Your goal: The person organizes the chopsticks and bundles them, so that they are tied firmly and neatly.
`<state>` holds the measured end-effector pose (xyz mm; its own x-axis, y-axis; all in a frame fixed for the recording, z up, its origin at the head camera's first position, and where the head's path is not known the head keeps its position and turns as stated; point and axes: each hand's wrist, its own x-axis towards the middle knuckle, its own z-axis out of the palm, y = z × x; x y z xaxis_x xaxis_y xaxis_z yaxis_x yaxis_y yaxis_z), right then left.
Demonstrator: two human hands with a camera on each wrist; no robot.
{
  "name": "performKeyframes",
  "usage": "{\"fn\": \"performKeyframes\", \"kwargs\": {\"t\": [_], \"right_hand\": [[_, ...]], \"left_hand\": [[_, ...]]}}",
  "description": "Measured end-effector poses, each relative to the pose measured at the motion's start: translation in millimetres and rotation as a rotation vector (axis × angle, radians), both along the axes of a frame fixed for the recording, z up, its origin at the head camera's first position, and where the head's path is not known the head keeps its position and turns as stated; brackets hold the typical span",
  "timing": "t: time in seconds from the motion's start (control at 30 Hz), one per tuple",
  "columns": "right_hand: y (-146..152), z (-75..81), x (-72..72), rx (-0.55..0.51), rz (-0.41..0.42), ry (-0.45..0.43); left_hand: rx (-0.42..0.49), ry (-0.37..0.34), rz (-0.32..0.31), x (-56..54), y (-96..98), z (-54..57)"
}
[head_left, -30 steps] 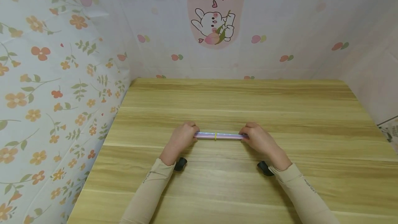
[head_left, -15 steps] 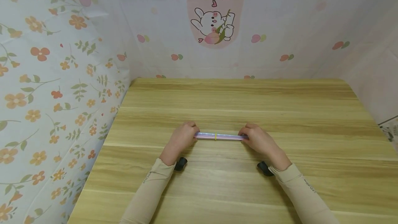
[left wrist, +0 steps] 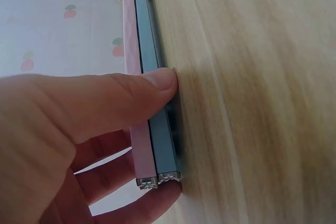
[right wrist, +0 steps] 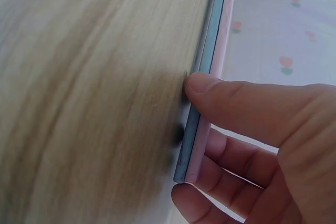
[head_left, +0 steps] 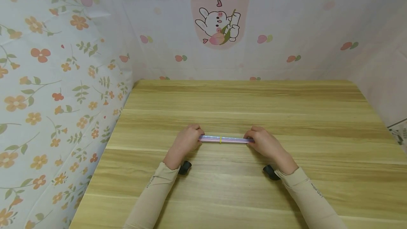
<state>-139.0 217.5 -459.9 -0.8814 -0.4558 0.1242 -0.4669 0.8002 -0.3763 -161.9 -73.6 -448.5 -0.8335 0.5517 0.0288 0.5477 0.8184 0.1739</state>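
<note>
A bundle of slim, square-sided pink and blue sticks (head_left: 233,140) lies crosswise between the two hands, low over or on the wooden table. A yellow rubber band (head_left: 220,139) circles its middle. The left hand (head_left: 187,140) pinches the left end; in the left wrist view its thumb (left wrist: 160,78) presses the blue stick (left wrist: 163,145), fingers are behind the pink one (left wrist: 142,153), and both stick ends show silvery metal tips. At the right end, the right hand (head_left: 264,142) pinches likewise, its thumb (right wrist: 202,83) across the blue side (right wrist: 190,135). What exactly the sticks are cannot be told.
The wood-grain table (head_left: 222,193) stretches around both hands. A white cloth with a rabbit print (head_left: 219,24) hangs behind it, and a floral cloth (head_left: 41,116) on the left. Black wrist-worn pieces (head_left: 271,172) sit under the sleeves.
</note>
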Motion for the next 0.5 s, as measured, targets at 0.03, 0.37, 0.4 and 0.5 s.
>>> {"fn": "performKeyframes", "kwargs": {"t": [0.03,0.37,0.4,0.5], "right_hand": [[0.0,0.3,0.2,0.002,-0.003,-0.004],[1.0,2.6,1.6,0.016,-0.002,-0.029],[1.1,2.9,1.5,0.012,-0.001,-0.032],[1.1,4.1,1.5,-0.001,-0.012,-0.051]], "left_hand": [[0.003,-0.003,-0.001,0.4,0.0,0.5],[0.007,-0.025,0.004,2.5,-0.4,3.5],[0.005,-0.025,0.003,2.5,-0.4,3.5],[0.002,-0.017,-0.004,2.2,-0.6,3.1]]}}
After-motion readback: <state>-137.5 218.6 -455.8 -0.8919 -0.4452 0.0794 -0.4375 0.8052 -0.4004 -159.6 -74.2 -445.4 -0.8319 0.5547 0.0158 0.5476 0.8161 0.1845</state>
